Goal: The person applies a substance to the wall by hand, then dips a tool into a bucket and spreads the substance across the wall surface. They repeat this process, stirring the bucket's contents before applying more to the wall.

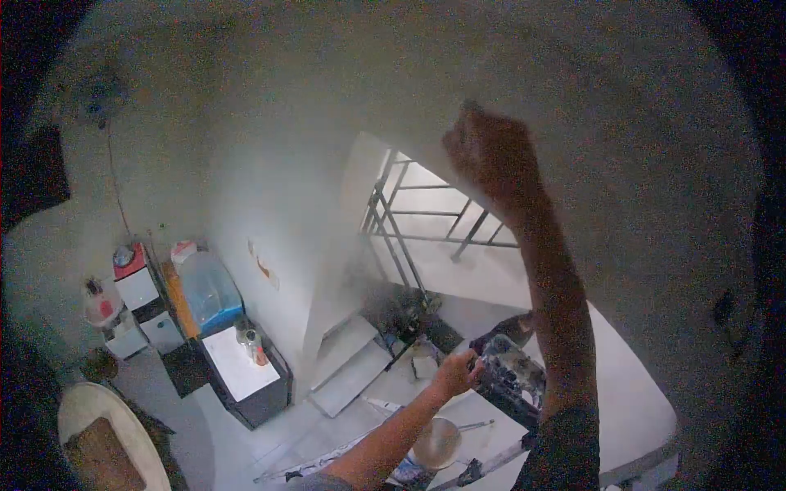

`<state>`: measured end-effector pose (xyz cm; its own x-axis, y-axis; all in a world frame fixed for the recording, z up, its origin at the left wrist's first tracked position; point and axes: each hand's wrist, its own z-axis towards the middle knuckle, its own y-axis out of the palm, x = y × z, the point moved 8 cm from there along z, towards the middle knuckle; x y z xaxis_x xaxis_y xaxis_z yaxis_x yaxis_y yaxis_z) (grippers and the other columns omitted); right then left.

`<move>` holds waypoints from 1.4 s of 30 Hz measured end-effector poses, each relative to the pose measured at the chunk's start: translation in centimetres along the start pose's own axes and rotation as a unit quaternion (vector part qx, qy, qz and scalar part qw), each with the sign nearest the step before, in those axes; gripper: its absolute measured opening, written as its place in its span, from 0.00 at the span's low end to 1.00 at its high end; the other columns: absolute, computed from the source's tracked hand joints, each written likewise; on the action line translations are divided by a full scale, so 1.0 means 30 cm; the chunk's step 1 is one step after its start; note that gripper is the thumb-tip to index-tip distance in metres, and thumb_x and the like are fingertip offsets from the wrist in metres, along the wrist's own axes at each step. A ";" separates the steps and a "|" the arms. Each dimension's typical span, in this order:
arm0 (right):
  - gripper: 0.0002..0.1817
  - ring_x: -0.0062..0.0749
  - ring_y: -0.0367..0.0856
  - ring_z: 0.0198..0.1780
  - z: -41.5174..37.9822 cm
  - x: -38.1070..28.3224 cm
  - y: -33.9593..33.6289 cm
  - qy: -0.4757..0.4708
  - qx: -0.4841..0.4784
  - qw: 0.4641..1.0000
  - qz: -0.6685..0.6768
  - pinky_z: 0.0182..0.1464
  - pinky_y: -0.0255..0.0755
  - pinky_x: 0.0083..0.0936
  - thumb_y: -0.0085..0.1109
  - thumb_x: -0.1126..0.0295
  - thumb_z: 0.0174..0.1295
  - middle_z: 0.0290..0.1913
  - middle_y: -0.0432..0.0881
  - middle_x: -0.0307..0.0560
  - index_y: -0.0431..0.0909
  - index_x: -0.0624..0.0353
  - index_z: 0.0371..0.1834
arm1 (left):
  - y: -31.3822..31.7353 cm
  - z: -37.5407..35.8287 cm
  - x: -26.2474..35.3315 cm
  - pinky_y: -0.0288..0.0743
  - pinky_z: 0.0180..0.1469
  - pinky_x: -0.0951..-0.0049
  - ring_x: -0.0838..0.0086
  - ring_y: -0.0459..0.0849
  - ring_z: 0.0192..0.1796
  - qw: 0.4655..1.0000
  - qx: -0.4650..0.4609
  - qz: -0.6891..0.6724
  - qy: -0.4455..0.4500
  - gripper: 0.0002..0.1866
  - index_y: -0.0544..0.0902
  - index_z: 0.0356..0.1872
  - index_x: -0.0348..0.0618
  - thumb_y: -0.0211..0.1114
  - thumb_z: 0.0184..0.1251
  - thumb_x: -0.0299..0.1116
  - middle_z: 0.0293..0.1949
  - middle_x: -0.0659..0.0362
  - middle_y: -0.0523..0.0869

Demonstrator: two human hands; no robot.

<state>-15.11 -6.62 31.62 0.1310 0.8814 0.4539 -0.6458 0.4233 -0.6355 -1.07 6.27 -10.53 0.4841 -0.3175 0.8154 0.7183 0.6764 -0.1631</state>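
Observation:
My right hand (491, 155) is raised high in front of the grey wall, its fingers curled closed. What it holds, if anything, I cannot make out. Lower down, my left hand (458, 373) is closed at the near left edge of a dark tray-like container (514, 370) with pale and black smears inside. My right forearm hides part of that container's right side. Below my left hand a round pale bowl (436, 443) sits on a white surface, with a thin stick-like tool (476, 425) beside it.
Behind the hands is a barred window opening (438, 204). White steps (348, 368) run beside the wall. To the left stand a dark cabinet with a white top (239, 366), bottles (255, 348) on it, and a blue translucent bin (209, 288). A white table (626, 393) lies right.

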 end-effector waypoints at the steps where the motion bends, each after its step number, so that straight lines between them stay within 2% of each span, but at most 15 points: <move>1: 0.16 0.51 0.84 0.30 0.024 0.018 -0.047 -0.020 0.097 0.995 -0.028 0.34 0.78 0.46 0.60 0.62 0.55 0.29 0.82 0.61 0.74 0.66 0.34 | 0.009 -0.003 -0.016 0.75 0.28 0.58 0.53 0.83 0.26 1.000 0.001 0.027 -0.005 0.11 0.76 0.34 0.42 0.64 0.61 0.38 0.23 0.47 0.82; 2: 0.15 0.49 0.84 0.30 0.019 0.021 -0.084 -0.040 0.191 0.979 -0.055 0.35 0.79 0.47 0.60 0.62 0.55 0.29 0.82 0.61 0.74 0.65 0.33 | 0.021 -0.013 -0.034 0.75 0.28 0.58 0.53 0.83 0.26 1.000 -0.003 0.026 -0.011 0.11 0.76 0.34 0.42 0.64 0.61 0.38 0.23 0.47 0.82; 3: 0.15 0.49 0.84 0.30 0.018 0.024 -0.054 -0.036 0.185 0.981 -0.053 0.35 0.79 0.47 0.60 0.62 0.55 0.29 0.82 0.61 0.74 0.65 0.33 | 0.020 -0.010 -0.033 0.75 0.31 0.55 0.48 0.82 0.27 1.000 0.010 -0.022 0.006 0.11 0.77 0.31 0.40 0.61 0.63 0.38 0.22 0.45 0.81; 6: 0.14 0.50 0.84 0.31 -0.010 -0.028 0.101 -0.007 0.043 0.995 -0.086 0.37 0.79 0.48 0.58 0.63 0.56 0.27 0.81 0.61 0.75 0.65 0.35 | -0.046 -0.015 0.066 0.75 0.36 0.51 0.43 0.82 0.31 0.999 0.025 -0.026 -0.003 0.13 0.77 0.27 0.37 0.58 0.63 0.38 0.24 0.41 0.81; 9: 0.15 0.51 0.84 0.30 -0.076 -0.145 0.180 -0.045 -0.073 0.996 -0.041 0.36 0.80 0.47 0.58 0.63 0.56 0.26 0.81 0.61 0.75 0.66 0.37 | 0.020 -0.005 -0.024 0.75 0.30 0.57 0.51 0.83 0.25 0.998 0.045 0.026 0.019 0.13 0.80 0.37 0.40 0.62 0.62 0.41 0.23 0.43 0.82; 13: 0.16 0.52 0.83 0.29 -0.023 -0.124 0.077 -0.008 0.011 0.999 -0.048 0.35 0.79 0.47 0.57 0.61 0.58 0.25 0.80 0.60 0.76 0.65 0.40 | -0.002 0.005 -0.004 0.75 0.31 0.55 0.49 0.82 0.25 0.992 0.036 0.117 0.025 0.15 0.80 0.36 0.38 0.62 0.62 0.42 0.24 0.42 0.82; 16: 0.18 0.52 0.83 0.29 0.034 -0.066 -0.023 0.009 0.114 0.990 -0.082 0.34 0.79 0.47 0.55 0.58 0.60 0.27 0.82 0.60 0.75 0.64 0.44 | -0.037 0.002 0.052 0.73 0.36 0.46 0.40 0.80 0.31 1.000 0.002 -0.002 -0.031 0.15 0.76 0.29 0.38 0.58 0.64 0.42 0.23 0.38 0.79; 18: 0.17 0.50 0.84 0.30 0.049 0.006 0.045 0.048 0.069 0.992 -0.094 0.34 0.80 0.46 0.54 0.60 0.61 0.27 0.82 0.59 0.75 0.63 0.45 | -0.066 -0.002 0.076 0.73 0.33 0.47 0.40 0.80 0.30 0.999 0.044 -0.015 -0.012 0.15 0.76 0.29 0.38 0.58 0.64 0.42 0.23 0.38 0.78; 22: 0.10 0.46 0.84 0.23 -0.080 -0.147 0.273 -0.038 -0.054 0.997 -0.051 0.29 0.81 0.42 0.51 0.68 0.59 0.23 0.81 0.59 0.77 0.62 0.36 | -0.041 -0.008 0.039 0.74 0.32 0.50 0.43 0.81 0.30 0.997 0.072 0.031 0.026 0.13 0.76 0.29 0.39 0.60 0.62 0.39 0.22 0.39 0.79; 24: 0.06 0.49 0.85 0.28 -0.157 -0.216 0.353 -0.025 -0.114 0.993 -0.007 0.30 0.80 0.42 0.57 0.71 0.53 0.24 0.83 0.57 0.77 0.63 0.28 | -0.005 -0.001 -0.005 0.75 0.32 0.51 0.43 0.81 0.31 0.997 -0.011 -0.005 -0.071 0.11 0.76 0.29 0.39 0.60 0.61 0.37 0.24 0.40 0.80; 32: 0.11 0.46 0.83 0.27 -0.046 -0.172 0.030 -0.025 0.098 0.994 -0.045 0.33 0.79 0.44 0.56 0.65 0.59 0.28 0.81 0.55 0.76 0.61 0.38 | -0.047 0.012 0.039 0.73 0.27 0.54 0.50 0.81 0.23 0.997 0.069 0.016 0.029 0.12 0.80 0.30 0.40 0.62 0.62 0.39 0.20 0.43 0.80; 34: 0.12 0.47 0.83 0.27 0.001 -0.101 0.007 0.002 0.094 0.994 -0.046 0.33 0.79 0.45 0.56 0.65 0.59 0.28 0.81 0.57 0.76 0.62 0.38 | -0.057 -0.001 0.053 0.72 0.26 0.54 0.50 0.81 0.23 0.995 0.087 0.005 0.049 0.11 0.80 0.30 0.40 0.62 0.62 0.39 0.20 0.43 0.79; 36: 0.12 0.49 0.82 0.27 -0.013 -0.066 0.037 0.026 0.089 0.995 -0.046 0.34 0.79 0.45 0.56 0.65 0.59 0.28 0.81 0.58 0.76 0.63 0.38 | -0.047 0.005 0.053 0.75 0.34 0.51 0.44 0.82 0.32 0.999 0.033 -0.019 0.015 0.12 0.79 0.35 0.38 0.58 0.60 0.38 0.26 0.40 0.81; 40: 0.11 0.49 0.83 0.28 -0.128 -0.140 0.290 -0.037 -0.074 0.995 -0.053 0.35 0.82 0.44 0.52 0.69 0.59 0.29 0.81 0.60 0.74 0.68 0.40 | -0.051 0.004 0.056 0.74 0.34 0.50 0.43 0.82 0.31 1.000 0.004 -0.027 -0.012 0.13 0.78 0.34 0.38 0.58 0.61 0.40 0.24 0.40 0.81; 42: 0.10 0.50 0.84 0.29 -0.176 -0.207 0.275 0.027 -0.155 0.987 0.003 0.35 0.81 0.44 0.52 0.69 0.59 0.28 0.81 0.60 0.75 0.67 0.36 | -0.027 -0.001 0.033 0.74 0.33 0.51 0.43 0.81 0.31 0.998 -0.016 0.006 -0.056 0.12 0.78 0.33 0.38 0.58 0.62 0.39 0.24 0.40 0.80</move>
<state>-17.27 -7.49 20.26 0.1731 0.8906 0.4205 -0.3859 0.4541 -0.8031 -1.16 5.39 -9.62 0.4350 -0.2320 0.8700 0.7298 0.6568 -0.1897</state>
